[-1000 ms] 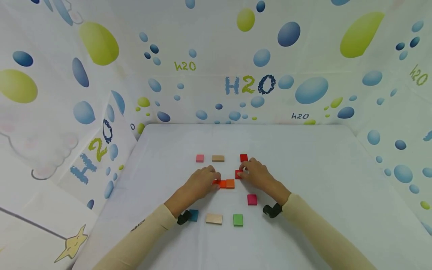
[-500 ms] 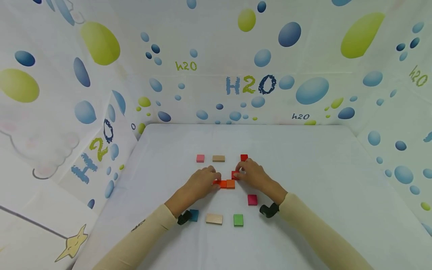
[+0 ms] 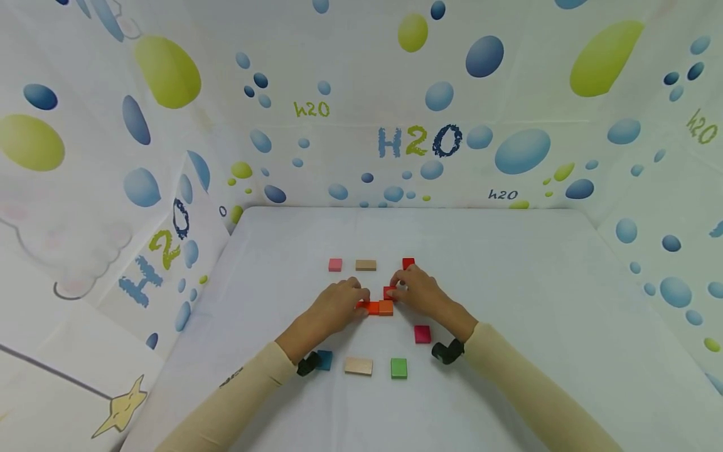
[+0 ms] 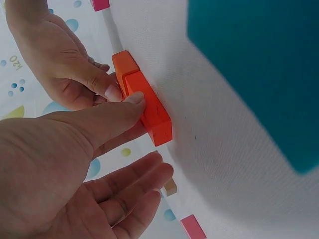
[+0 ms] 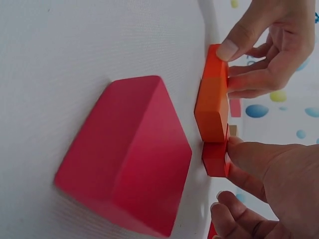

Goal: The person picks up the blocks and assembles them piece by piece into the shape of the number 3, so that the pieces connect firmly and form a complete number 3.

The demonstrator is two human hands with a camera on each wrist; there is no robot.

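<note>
With thumb and fingers, my left hand (image 3: 334, 306) pinches a red-orange block (image 4: 149, 109) lying on the white table. An orange block (image 3: 386, 308) sits against that block's right end. My right hand (image 3: 423, 292) pinches a red block (image 3: 388, 292) just behind the orange one. In the right wrist view the red block (image 5: 215, 159) appears close against the orange block (image 5: 212, 107), though its far part is hidden by my right thumb. Part of the red-orange block is covered by my left fingers in the head view.
Behind the hands lie a pink block (image 3: 336, 265), a tan block (image 3: 366, 265) and another red block (image 3: 408, 263). Nearer are a crimson block (image 3: 422, 334), a green block (image 3: 398, 368), a beige block (image 3: 358, 366) and a blue block (image 3: 324, 360), partly behind the left wrist camera (image 3: 307, 364).
My right hand has slid the red block leftward, to behind the orange block. The left hand has stayed in place on the red-orange block.
</note>
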